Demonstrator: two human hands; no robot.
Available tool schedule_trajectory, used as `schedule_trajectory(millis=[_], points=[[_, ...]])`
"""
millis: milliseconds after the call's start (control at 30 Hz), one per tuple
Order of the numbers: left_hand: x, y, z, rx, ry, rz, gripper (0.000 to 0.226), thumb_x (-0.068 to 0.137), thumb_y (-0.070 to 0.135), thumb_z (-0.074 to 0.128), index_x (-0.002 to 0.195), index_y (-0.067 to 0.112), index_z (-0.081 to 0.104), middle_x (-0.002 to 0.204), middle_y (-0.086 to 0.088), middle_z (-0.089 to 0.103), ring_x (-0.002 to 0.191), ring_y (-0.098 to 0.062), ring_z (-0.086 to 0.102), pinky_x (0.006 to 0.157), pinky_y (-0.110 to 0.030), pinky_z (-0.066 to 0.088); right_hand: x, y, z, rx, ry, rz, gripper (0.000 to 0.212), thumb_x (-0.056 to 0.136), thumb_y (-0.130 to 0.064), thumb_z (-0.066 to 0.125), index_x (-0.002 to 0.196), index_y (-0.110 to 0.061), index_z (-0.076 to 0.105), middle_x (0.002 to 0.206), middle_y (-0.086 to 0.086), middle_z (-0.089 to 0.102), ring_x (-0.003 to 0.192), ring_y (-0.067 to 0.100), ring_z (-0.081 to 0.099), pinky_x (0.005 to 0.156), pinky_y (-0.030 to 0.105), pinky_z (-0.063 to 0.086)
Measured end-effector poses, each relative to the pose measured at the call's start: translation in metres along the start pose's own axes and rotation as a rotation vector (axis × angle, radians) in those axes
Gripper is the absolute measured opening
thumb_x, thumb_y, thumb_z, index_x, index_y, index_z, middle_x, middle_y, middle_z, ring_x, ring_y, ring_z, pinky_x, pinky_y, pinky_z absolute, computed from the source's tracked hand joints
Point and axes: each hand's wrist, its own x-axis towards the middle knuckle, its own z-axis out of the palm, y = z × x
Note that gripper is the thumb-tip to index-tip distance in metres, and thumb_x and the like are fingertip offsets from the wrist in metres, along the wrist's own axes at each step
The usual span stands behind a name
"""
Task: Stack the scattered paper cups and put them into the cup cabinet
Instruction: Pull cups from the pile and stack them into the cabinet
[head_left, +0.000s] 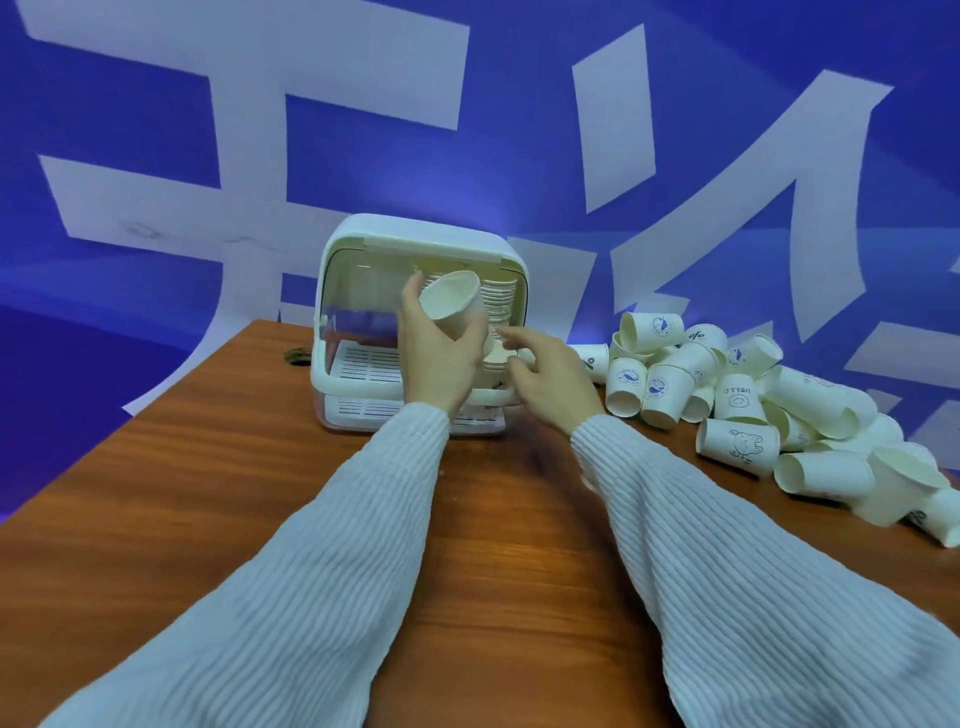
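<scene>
Blue banner wall behind a wooden table (208, 493), cup cabinet (421, 332) at twelve o'clock.

Stacked cups (500, 304) stand inside the open cabinet, right side; loose paper cups (727, 395) are heaped at two o'clock. The left hand (439, 348) grips one paper cup (451, 304) round its wall before the opening; the right hand (553, 376) hangs spread, holding nothing. Such cups look light and crushable: best held gently at mid-wall.

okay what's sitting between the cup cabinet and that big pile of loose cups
In the head view, the right hand reaches across that stretch, above the wooden table, between cup cabinet and pile.
</scene>
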Motion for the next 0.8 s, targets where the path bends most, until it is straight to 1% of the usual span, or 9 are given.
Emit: schedule_trajectory(millis=[100,167,267,367,467,567,667,733,800], points=[[0.019,0.0,0.012,0.183,-0.045,0.127,0.069,0.087,0.035,0.075,0.146,0.019,0.042,0.141,-0.003,0.049,0.128,-0.018,0.047,0.103,-0.022,0.033,-0.007,0.004,-0.007,0.124,0.109,0.062,0.039,0.097,-0.018,0.056,0.134,-0.029,0.065,0.116,-0.008,0.073,0.113,0.013,0.061,0.099,0.034,0.048],[0.029,-0.004,0.022,0.347,-0.158,0.189,0.063,0.088,0.031,0.074,0.142,0.014,0.047,0.139,-0.007,0.052,0.129,-0.023,0.049,0.102,-0.022,0.031,-0.014,0.01,-0.014,0.197,0.142,0.089,0.033,0.098,-0.02,0.058,0.128,-0.031,0.066,0.107,-0.014,0.072,0.106,0.008,0.064,0.096,0.032,0.05],[0.033,-0.019,0.03,0.748,-0.334,0.167,0.061,0.089,0.054,0.062,0.136,0.015,0.054,0.137,-0.009,0.056,0.127,-0.03,0.053,0.103,-0.04,0.04,-0.034,0.025,-0.027,0.24,0.159,0.139,0.028,0.099,-0.024,0.059,0.125,-0.032,0.066,0.103,-0.018,0.069,0.101,0.001,0.063,0.093,0.025,0.05],[0.022,-0.035,0.028,1.139,-0.451,0.183,0.1,0.082,0.087,0.026,0.149,0.016,0.045,0.158,-0.005,0.041,0.146,-0.03,0.031,0.114,-0.055,0.023,-0.059,0.047,-0.039,0.241,0.192,0.202,0.024,0.1,-0.025,0.06,0.119,-0.037,0.065,0.104,-0.018,0.069,0.096,-0.003,0.062,0.084,0.012,0.044],[0.018,-0.037,0.027,1.301,-0.56,0.214,0.12,0.075,0.096,0.009,0.163,0.015,0.02,0.171,-0.002,0.011,0.157,-0.028,0.004,0.119,-0.062,-0.004,-0.083,0.075,-0.049,0.268,0.26,0.316,0.024,0.1,-0.024,0.06,0.121,-0.034,0.067,0.104,-0.019,0.069,0.092,-0.008,0.061,0.084,0.017,0.047],[0.015,-0.029,0.027,1.322,-0.527,0.274,0.112,0.078,0.094,0.011,0.162,0.021,0.022,0.172,-0.006,0.006,0.157,-0.032,-0.003,0.119,-0.061,-0.009,-0.104,0.1,-0.061,0.257,0.332,0.436,0.027,0.099,-0.027,0.059,0.125,-0.034,0.065,0.106,-0.018,0.068,0.094,0.002,0.064,0.085,0.029,0.052],[-0.017,-0.026,0.04,1.148,-0.384,0.537,0.085,0.087,0.079,0.026,0.149,0.024,0.045,0.163,-0.011,0.034,0.154,-0.034,0.013,0.122,-0.058,0.007,-0.118,0.119,-0.077,0.177,0.454,0.515,0.035,0.099,-0.022,0.057,0.132,-0.029,0.062,0.127,-0.01,0.063,0.109,0.011,0.061,0.091,0.031,0.051],[-0.05,-0.024,0.063,0.971,-0.411,0.623,0.076,0.089,0.071,0.034,0.145,0.022,0.049,0.157,-0.011,0.042,0.152,-0.034,0.02,0.121,-0.055,0.017,-0.124,0.13,-0.088,0.119,0.536,0.587,0.037,0.098,-0.017,0.056,0.133,-0.027,0.06,0.142,-0.006,0.05,0.112,0.012,0.059,0.093,0.031,0.048],[-0.083,-0.02,0.089,0.83,-0.499,0.585,0.071,0.09,0.066,0.041,0.147,0.023,0.046,0.159,-0.008,0.038,0.153,-0.03,0.018,0.121,-0.053,0.02,-0.132,0.143,-0.096,0.085,0.558,0.648,0.04,0.097,-0.013,0.055,0.134,-0.027,0.057,0.15,-0.004,0.04,0.104,0.01,0.059,0.092,0.031,0.047]])
